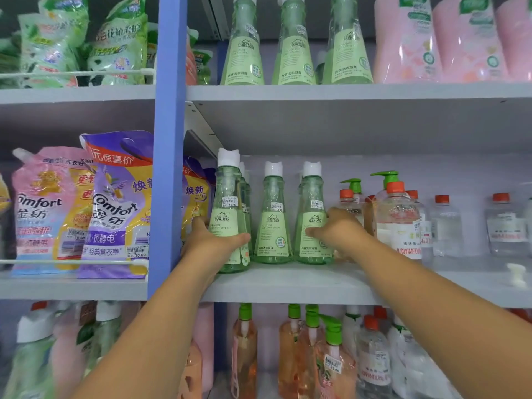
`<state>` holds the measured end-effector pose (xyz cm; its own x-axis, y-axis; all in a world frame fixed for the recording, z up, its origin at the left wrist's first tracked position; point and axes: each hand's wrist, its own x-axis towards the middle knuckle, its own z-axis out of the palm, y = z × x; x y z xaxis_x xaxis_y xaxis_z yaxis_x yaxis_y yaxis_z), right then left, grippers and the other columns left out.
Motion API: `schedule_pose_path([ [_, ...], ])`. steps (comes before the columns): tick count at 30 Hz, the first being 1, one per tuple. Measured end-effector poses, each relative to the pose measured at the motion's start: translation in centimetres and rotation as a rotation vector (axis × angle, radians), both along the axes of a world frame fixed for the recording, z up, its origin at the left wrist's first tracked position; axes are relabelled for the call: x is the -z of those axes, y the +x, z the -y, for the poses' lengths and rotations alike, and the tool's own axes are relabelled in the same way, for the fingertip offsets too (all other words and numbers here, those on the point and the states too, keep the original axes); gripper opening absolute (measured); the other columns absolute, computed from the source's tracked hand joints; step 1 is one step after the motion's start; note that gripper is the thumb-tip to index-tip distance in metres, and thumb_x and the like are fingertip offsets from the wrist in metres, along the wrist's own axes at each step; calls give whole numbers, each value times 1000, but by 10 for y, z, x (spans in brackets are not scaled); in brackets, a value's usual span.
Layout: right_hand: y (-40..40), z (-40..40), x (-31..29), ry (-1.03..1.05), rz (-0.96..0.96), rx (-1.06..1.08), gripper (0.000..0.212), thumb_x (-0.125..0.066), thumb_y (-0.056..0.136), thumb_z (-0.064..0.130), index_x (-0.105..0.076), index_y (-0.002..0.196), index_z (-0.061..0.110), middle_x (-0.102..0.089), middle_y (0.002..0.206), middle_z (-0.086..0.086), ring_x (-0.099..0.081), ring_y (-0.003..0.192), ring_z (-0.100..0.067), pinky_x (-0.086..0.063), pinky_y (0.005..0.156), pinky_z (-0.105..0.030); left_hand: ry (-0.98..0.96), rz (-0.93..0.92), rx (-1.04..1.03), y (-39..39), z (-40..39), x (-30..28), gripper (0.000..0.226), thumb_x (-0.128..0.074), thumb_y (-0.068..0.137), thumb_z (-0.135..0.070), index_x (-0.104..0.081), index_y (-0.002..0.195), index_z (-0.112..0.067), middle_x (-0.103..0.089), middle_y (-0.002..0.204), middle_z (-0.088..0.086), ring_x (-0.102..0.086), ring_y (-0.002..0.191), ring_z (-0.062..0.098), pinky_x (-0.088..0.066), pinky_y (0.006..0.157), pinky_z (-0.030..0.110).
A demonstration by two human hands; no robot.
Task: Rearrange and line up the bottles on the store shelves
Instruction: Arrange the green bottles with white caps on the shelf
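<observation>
grey middle shelf [288, 280]: left hand [211, 240] grips the front green bottle [229, 214], probably aligning it; right hand [335, 228] clasps the right green bottle [312, 220].

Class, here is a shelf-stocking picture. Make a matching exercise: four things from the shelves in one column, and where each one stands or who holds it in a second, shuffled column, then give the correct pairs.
Things
1. Green conical bottle with white cap and green label
2. Purple Comfort refill pouch
3. Clear pump bottle with green pump head
4. Pink rounded bottles

Places
A. Top shelf, far right
B. Left bay, behind a white wire rail
C. Gripped by the left hand at the middle shelf's left end
D. Middle shelf, just right of the right hand

Pairs: 1-C, 2-B, 3-D, 4-A
</observation>
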<state>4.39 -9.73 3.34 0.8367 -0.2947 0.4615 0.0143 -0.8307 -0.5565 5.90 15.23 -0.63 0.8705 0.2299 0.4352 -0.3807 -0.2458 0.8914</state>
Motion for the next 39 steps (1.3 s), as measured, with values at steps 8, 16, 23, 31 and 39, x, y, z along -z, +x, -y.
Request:
schedule_pose_path([
  [8, 12, -3, 5, 43, 33, 49, 40, -78, 86, 41, -59, 107, 14, -67, 102, -4, -66, 89, -22, -53, 69, -32, 37, 12, -26, 4, -1, 2, 94, -96, 62, -42, -41, 136, -21, -64, 115, -2, -66, 102, 25, -58, 91, 46],
  [16, 6, -1, 9, 102, 81, -2, 38, -77, 87, 40, -56, 104, 14, -67, 105, -3, -62, 86, -20, -43, 57, -27, 193, 40, -145, 1, 4, 3, 85, -89, 61, -58, -44, 124, -24, -66, 110, -2, -66, 98, 26, -58, 87, 47],
  [23, -52, -11, 24, 268, 111, -218, 78, -73, 88, 48, -41, 149, 12, -55, 136, -2, -56, 119, -22, -45, 89, -30, 259, 120, -135, -67, 12, 17, 98, -83, 62, -67, -37, 139, -26, -59, 123, -7, -61, 108, 16, -52, 90, 36],
  [31, -169, -80, 84, 552, 241, -596, 66, -74, 84, 53, -49, 142, 34, -57, 131, 18, -63, 111, -10, -53, 83, -30, -148, 72, -88, -202, -56, 117, 70, -80, 72, -55, -47, 132, -41, -58, 124, -23, -57, 113, -5, -49, 93, 31],
  [39, -184, -214, 208, 733, 9, -827, 55, -79, 83, 43, -51, 131, 42, -55, 137, 17, -58, 120, -4, -53, 94, -30, -122, -160, -352, -204, -159, 191, 72, -81, 80, -49, -49, 141, -29, -56, 137, -3, -58, 107, 15, -47, 87, 35],
])
